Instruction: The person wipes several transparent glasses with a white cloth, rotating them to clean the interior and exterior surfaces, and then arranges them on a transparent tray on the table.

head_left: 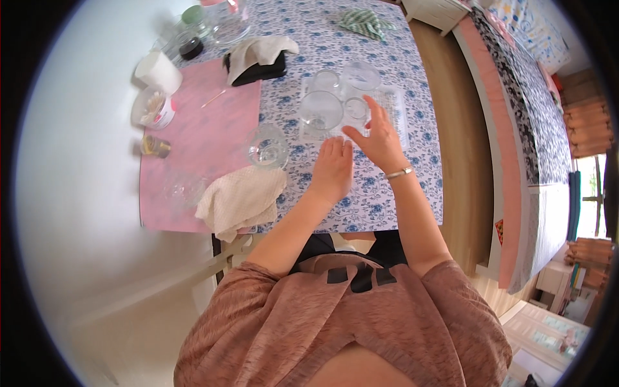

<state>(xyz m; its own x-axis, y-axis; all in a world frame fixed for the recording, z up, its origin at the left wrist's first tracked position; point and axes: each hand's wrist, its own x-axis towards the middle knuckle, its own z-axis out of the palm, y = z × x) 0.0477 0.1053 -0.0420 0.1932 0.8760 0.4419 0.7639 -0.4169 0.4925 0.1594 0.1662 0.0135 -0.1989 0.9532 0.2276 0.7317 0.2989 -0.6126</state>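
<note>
My right hand (382, 138) hovers open over the tray-like clear mat (401, 119), thumb and fingers apart. Just beyond them stands a small clear glass (356, 108); I cannot tell if the fingertips touch it. Beside it, a wide round glass bowl (321, 109) sits on the left, with another glass vessel (327, 81) behind. A round clear dish or lid (362, 75) is at the back right. My left hand (333, 169) rests at the mat's near edge, fingers side by side and slightly bent, with nothing visible in them.
Left of my left hand are a glass bowl (267, 148), a crumpled cream cloth (244, 198) and a pink mat (206, 129). A tub of cotton swabs (157, 111), a white roll (158, 72) and a cloth-topped black case (259, 69) lie farther off. A striped cloth (365, 24) is at the back.
</note>
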